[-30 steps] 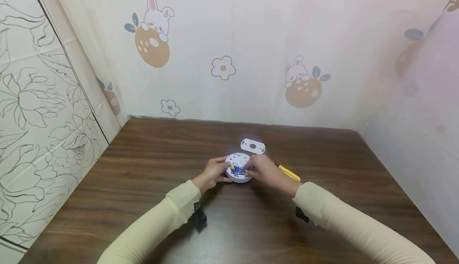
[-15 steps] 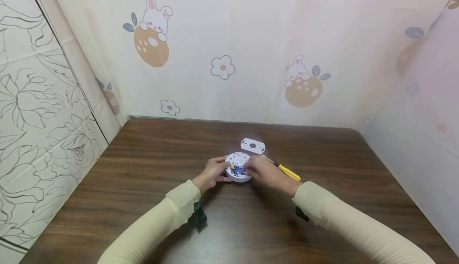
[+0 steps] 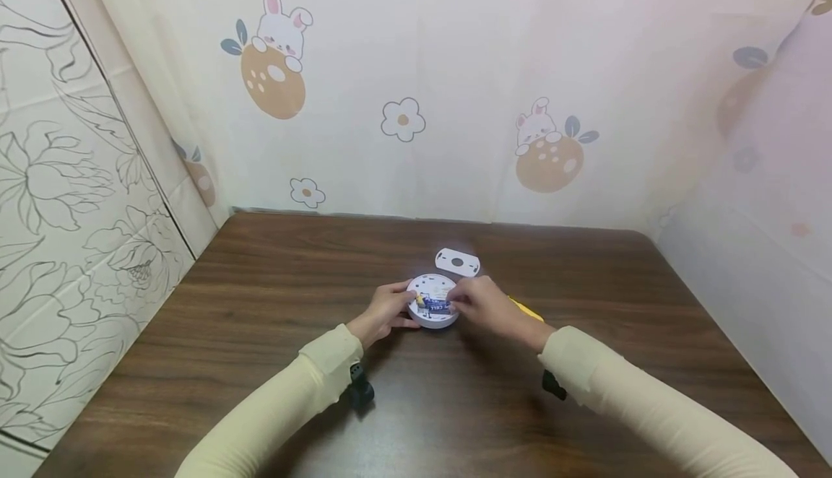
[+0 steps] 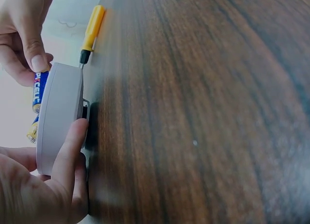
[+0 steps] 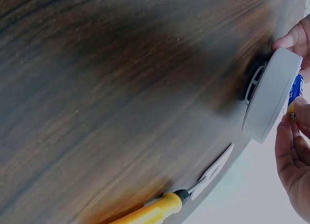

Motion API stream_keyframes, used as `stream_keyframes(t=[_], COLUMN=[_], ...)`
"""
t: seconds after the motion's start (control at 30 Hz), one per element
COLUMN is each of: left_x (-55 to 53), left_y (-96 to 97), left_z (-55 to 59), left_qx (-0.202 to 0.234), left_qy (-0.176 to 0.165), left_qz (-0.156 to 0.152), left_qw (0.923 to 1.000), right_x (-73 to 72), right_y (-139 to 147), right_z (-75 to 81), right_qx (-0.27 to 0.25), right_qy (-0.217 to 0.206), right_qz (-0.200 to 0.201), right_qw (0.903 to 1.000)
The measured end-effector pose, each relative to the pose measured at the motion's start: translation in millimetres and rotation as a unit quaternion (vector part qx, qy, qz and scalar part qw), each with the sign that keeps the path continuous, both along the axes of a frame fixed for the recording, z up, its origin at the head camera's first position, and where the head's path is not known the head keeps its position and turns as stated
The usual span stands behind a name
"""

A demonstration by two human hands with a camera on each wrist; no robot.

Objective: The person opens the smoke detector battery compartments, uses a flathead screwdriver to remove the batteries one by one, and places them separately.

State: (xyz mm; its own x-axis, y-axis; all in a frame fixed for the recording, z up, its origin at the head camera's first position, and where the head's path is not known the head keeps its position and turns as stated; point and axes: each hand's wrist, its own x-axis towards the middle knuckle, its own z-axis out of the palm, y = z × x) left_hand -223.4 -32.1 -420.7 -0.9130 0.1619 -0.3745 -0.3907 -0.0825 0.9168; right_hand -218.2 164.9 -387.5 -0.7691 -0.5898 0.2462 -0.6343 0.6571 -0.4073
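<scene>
A round white device [image 3: 427, 283], like a smoke detector, stands tilted a little off the tabletop in the head view. My left hand [image 3: 385, 310] grips its left side, the thumb at the upper face and the fingers around the edge and below. My right hand [image 3: 486, 306] pinches the end of a blue and yellow battery [image 4: 39, 92] between thumb and fingers at the device's face. In the left wrist view that battery sticks out from the face. Another battery [image 4: 33, 130] shows just past it, close to the left hand. The right fingers hide part of the device's face.
A white oblong mounting plate [image 3: 458, 262] with a round hole lies behind the device. To the right lies a screwdriver with a yellow handle [image 5: 152, 213], partly covered by the right hand in the head view. The wooden table [image 3: 312, 261] meets a curtain at its back edge.
My right hand has shifted slightly right with its end of the battery, exposing more of the blue label and covering more of the screwdriver. My left hand keeps its grip on the device.
</scene>
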Motion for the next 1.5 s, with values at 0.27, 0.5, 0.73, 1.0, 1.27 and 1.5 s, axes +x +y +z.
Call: stream_keyframes(t=[0.27, 0.5, 0.73, 1.0, 1.27, 1.5], left_x=[-1.1, -1.0, -1.3, -1.7, -2.4, -3.0], left_y=[-0.9, -0.6, -0.9, -1.8, -1.7, -3.0], left_z=[-0.6, -0.3, -1.4, -0.8, -1.5, -1.0], left_qx=[0.000, 0.005, 0.003, 0.001, -0.002, 0.000], left_qy=[0.003, 0.004, -0.001, -0.007, -0.008, -0.010], left_qz=[0.002, -0.001, -0.001, 0.000, -0.003, -0.004], left_qw=[1.0000, 1.0000, 1.0000, 1.0000, 1.0000, 0.9999], right_x=[-4.5, -9.4, -19.9, -37.2, -52.1, -64.8], right_y=[4.5, 4.8, 1.3, -0.1, -3.2, -8.8], right_z=[5.0, 10.0, 13.8, 12.6, 10.8, 8.7], right_qx=[-0.030, -0.043, -0.050, -0.057, -0.050, -0.051], right_qy=[-0.013, -0.032, -0.044, -0.055, -0.040, -0.034], right_qz=[-0.014, -0.040, -0.060, -0.092, -0.104, -0.110], right_qw=[0.9994, 0.9978, 0.9960, 0.9926, 0.9925, 0.9921])
